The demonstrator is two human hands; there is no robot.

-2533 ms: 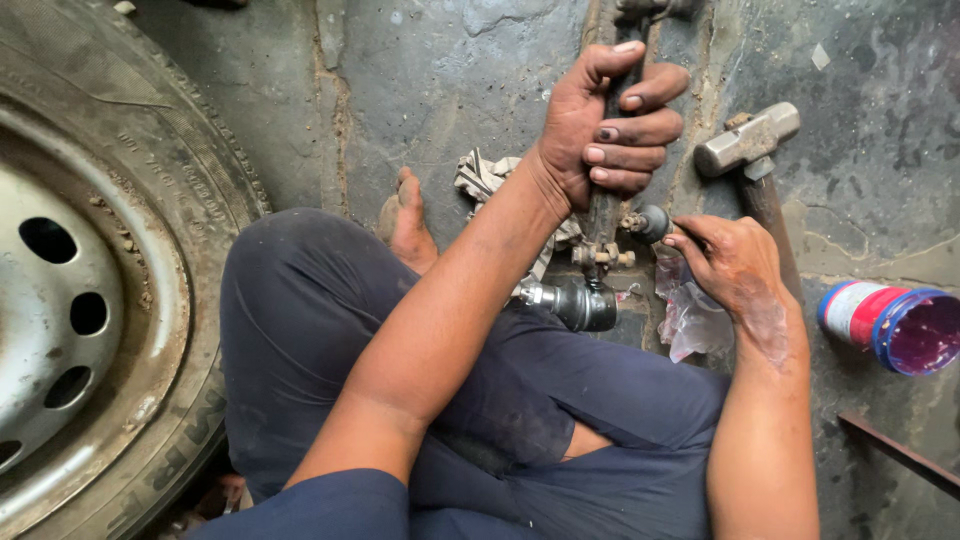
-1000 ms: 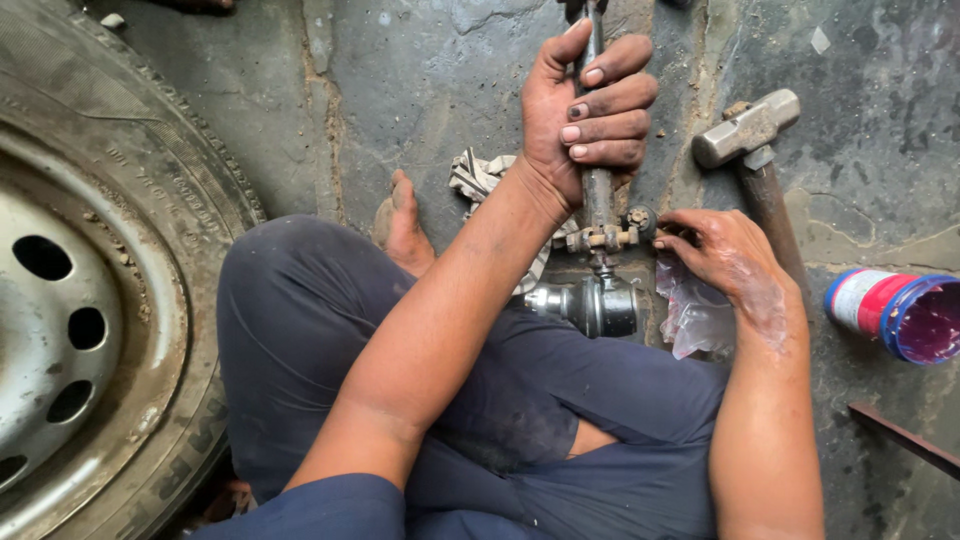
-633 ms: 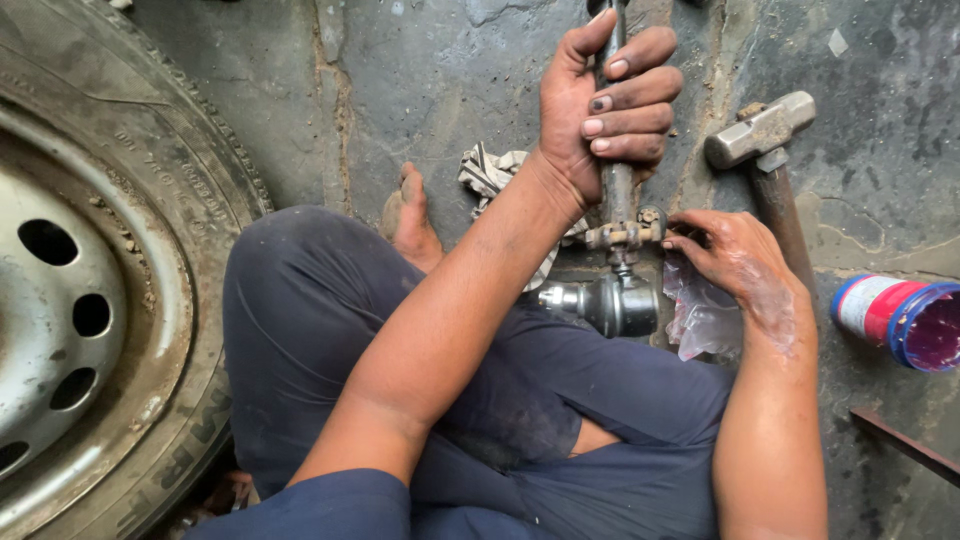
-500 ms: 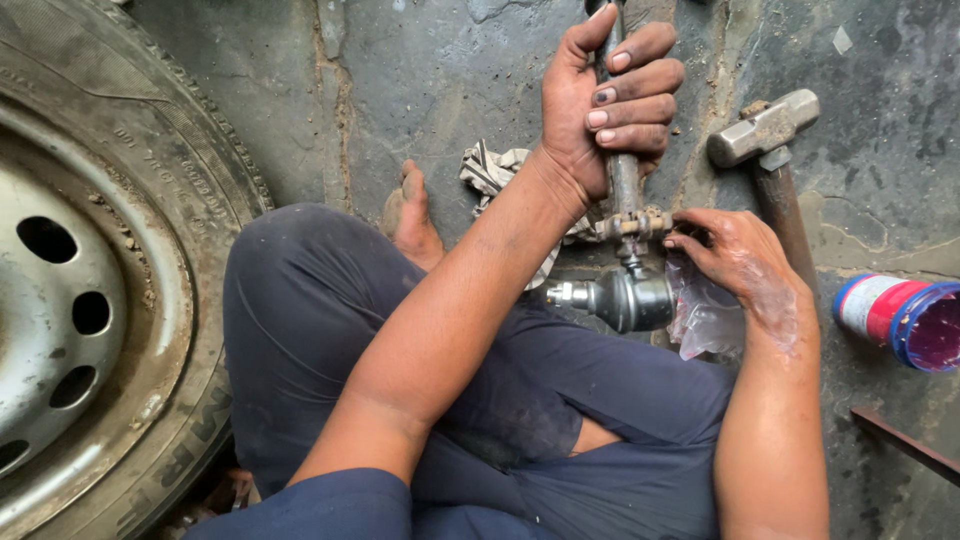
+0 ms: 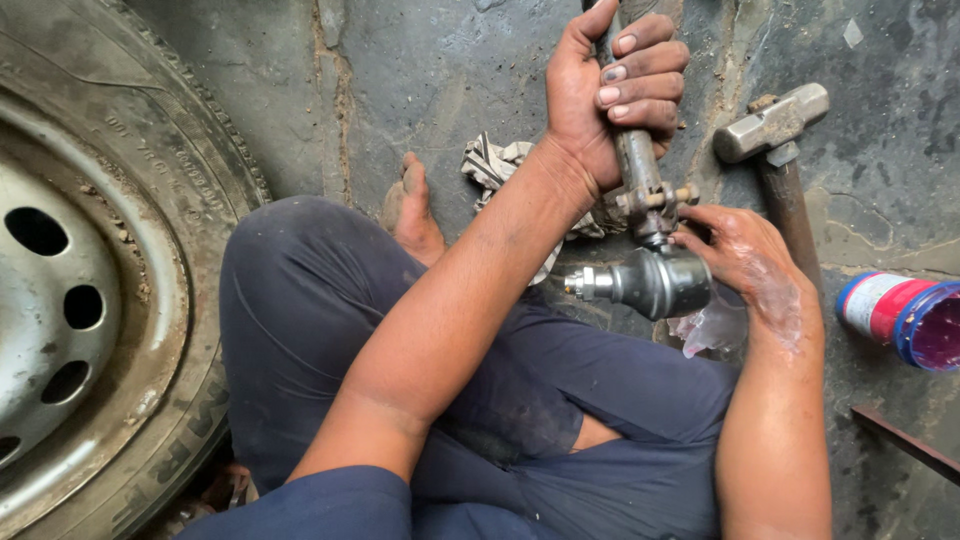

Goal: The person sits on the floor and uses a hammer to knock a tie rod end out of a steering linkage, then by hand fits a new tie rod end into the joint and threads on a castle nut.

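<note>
Left hand (image 5: 610, 95) clamped around metal rod (image 5: 635, 160), right hand (image 5: 745, 255) fingers loosely touching joint (image 5: 660, 283) below, hammer (image 5: 775, 150) just right

Tyre (image 5: 150, 200), hammer (image 5: 775, 130), rag (image 5: 500, 165), open tin (image 5: 905, 320) (purple inside).

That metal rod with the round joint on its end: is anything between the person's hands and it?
Nothing visible. The left hand is wrapped round the metal rod, and the right hand touches the round joint directly.

sleeves: dark navy, short | trousers: navy, dusty (worn thin) | feet: bare | hands: bare, greasy
</note>
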